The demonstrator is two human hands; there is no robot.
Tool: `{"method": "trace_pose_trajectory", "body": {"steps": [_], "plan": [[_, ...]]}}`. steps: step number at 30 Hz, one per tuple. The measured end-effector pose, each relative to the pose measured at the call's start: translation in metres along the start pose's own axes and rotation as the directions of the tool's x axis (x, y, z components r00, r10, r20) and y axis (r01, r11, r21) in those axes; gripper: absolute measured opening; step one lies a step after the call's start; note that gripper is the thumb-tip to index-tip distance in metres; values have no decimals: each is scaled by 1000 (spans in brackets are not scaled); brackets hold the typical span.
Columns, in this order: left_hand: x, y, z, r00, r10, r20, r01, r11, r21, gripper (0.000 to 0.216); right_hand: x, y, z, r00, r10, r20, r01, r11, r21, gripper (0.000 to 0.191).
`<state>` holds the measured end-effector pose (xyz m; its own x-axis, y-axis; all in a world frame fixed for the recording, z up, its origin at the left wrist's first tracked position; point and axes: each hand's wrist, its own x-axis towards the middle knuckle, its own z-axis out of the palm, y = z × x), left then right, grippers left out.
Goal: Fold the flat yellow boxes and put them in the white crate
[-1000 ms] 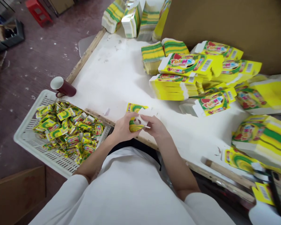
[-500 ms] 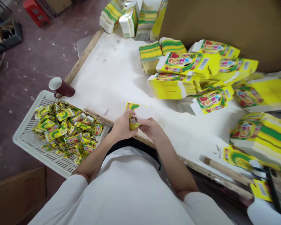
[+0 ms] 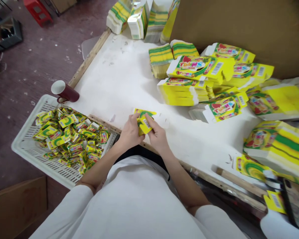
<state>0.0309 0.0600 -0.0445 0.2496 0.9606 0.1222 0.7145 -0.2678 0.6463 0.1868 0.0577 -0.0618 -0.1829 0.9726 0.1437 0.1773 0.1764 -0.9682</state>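
Both my hands meet at the near edge of the white table [image 3: 124, 79]. My left hand [image 3: 129, 132] and my right hand [image 3: 157, 135] are closed round a small yellow and green carton [image 3: 145, 124], its barcode side facing up. Just behind it, a flat yellow carton blank [image 3: 142, 112] lies on the table. To my left stands a white plastic basket [image 3: 27, 149], filled with several folded small cartons [image 3: 69, 136].
A dark red mug [image 3: 64, 92] lies on its side by the basket's far corner. Stacks of flat yellow carton blanks [image 3: 189, 88] cover the table's right and far side. A brown board [image 3: 239, 23] stands behind them. A phone [image 3: 295, 202] lies at the lower right.
The carton's white open flaps have been closed; it now shows its yellow barcode side. Both hands have drawn closer together around it.
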Motion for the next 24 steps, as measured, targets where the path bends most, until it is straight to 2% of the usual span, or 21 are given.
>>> {"method": "trace_pose_trajectory", "body": {"steps": [2, 3, 7, 12, 14, 18, 21, 24], "plan": [[-1, 0, -6, 999, -39, -9, 40, 998, 42, 66, 3, 7, -4, 997, -11, -77, 8, 999, -38, 52], [-2, 0, -10, 999, -50, -13, 50, 998, 42, 60, 5, 10, -6, 997, -41, -72, 35, 997, -74, 52], [-2, -6, -28, 999, -32, -44, 32, 1000, -2, 54, 8, 16, -23, 977, -174, 127, 195, 963, -187, 40], [6, -9, -41, 1000, 7, 14, -7, 1000, 4, 55, 15, 11, -43, 935, -186, 301, 247, 952, -179, 29], [9, -7, -42, 998, 55, 0, -55, 998, 39, 55, 16, 8, -41, 944, -181, 277, 237, 953, -187, 28], [6, -5, -41, 995, 90, -46, -85, 992, 91, 55, 12, 6, -24, 979, -183, 91, 197, 964, -180, 31], [0, -9, -41, 995, 59, -74, -55, 997, 60, 55, 7, 7, -20, 968, -176, 180, 210, 959, -192, 36], [-4, -12, -41, 996, 27, -81, -25, 999, 22, 54, 6, 8, -27, 937, -185, 295, 259, 937, -236, 38]]}}
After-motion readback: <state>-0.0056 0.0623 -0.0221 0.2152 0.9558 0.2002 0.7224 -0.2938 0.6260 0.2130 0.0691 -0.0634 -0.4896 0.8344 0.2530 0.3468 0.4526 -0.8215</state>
